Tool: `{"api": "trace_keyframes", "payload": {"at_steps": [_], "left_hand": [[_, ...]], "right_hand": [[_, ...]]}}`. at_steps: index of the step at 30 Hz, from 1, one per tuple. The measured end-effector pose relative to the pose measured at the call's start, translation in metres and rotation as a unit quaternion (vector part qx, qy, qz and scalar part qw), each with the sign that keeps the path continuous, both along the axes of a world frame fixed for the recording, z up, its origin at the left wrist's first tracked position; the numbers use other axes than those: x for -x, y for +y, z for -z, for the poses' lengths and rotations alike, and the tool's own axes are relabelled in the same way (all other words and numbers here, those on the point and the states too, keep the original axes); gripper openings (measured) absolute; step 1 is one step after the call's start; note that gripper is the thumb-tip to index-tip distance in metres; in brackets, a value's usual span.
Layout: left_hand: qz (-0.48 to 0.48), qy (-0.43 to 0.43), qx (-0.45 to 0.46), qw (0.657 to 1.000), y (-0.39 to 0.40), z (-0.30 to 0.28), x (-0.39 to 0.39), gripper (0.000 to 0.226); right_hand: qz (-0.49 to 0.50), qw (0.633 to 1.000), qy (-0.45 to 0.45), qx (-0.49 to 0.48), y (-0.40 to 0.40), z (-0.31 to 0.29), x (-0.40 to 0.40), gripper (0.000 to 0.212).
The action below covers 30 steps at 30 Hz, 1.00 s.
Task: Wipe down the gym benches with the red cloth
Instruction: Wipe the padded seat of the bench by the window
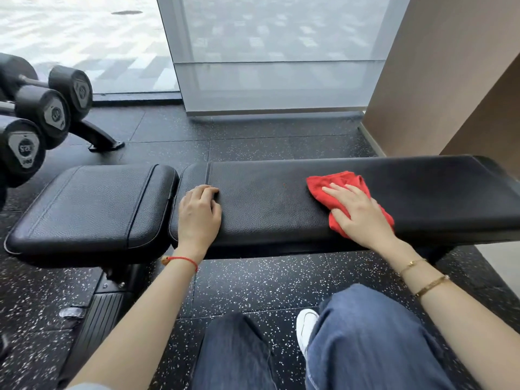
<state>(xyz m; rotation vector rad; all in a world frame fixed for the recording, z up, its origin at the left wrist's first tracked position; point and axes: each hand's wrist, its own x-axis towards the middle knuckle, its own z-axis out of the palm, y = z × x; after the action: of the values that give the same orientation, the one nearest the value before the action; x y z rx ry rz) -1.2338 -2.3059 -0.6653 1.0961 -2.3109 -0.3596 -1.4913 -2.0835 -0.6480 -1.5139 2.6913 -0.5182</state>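
Note:
A black padded gym bench lies across the view: a long back pad (281, 198) and, to its left, a separate seat pad (92, 209). A crumpled red cloth (320, 190) lies on the right half of the long pad. My right hand (357, 212) presses flat on the cloth, fingers spread and pointing left. My left hand (199, 212) rests on the left end of the long pad, fingers curled loosely, holding nothing.
Black dumbbells (42, 114) sit on a rack at the left. A glass panel (275, 52) stands behind the bench and a brown wall (439, 74) at the right. The floor (253, 285) is black speckled rubber. My legs in blue jeans (365, 342) are in front.

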Motion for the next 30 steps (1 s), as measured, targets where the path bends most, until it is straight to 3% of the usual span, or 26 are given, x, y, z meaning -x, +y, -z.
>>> {"api": "trace_keyframes", "payload": {"at_steps": [6,11,16,23,30], "left_hand": [[-0.019,-0.012,-0.008,1.0,0.004,0.0,0.007,0.029],[0.005,-0.013,0.018,1.0,0.025,-0.005,0.028,0.029],[0.033,0.002,0.015,0.999,0.041,-0.003,0.051,0.03],[0.053,0.001,0.015,0.998,0.04,0.007,0.054,0.028],[0.046,-0.008,0.01,0.999,0.039,0.01,0.054,0.027]], "right_hand": [[0.096,0.995,-0.026,-0.033,-0.04,-0.004,0.031,0.051],[0.01,0.999,-0.018,-0.04,-0.083,-0.006,0.001,0.052],[-0.086,0.996,0.003,-0.031,-0.069,-0.002,-0.02,0.054],[-0.024,0.999,0.007,-0.032,-0.029,0.0,0.004,0.063],[-0.054,0.998,-0.012,0.018,-0.041,0.006,0.001,0.055]]}}
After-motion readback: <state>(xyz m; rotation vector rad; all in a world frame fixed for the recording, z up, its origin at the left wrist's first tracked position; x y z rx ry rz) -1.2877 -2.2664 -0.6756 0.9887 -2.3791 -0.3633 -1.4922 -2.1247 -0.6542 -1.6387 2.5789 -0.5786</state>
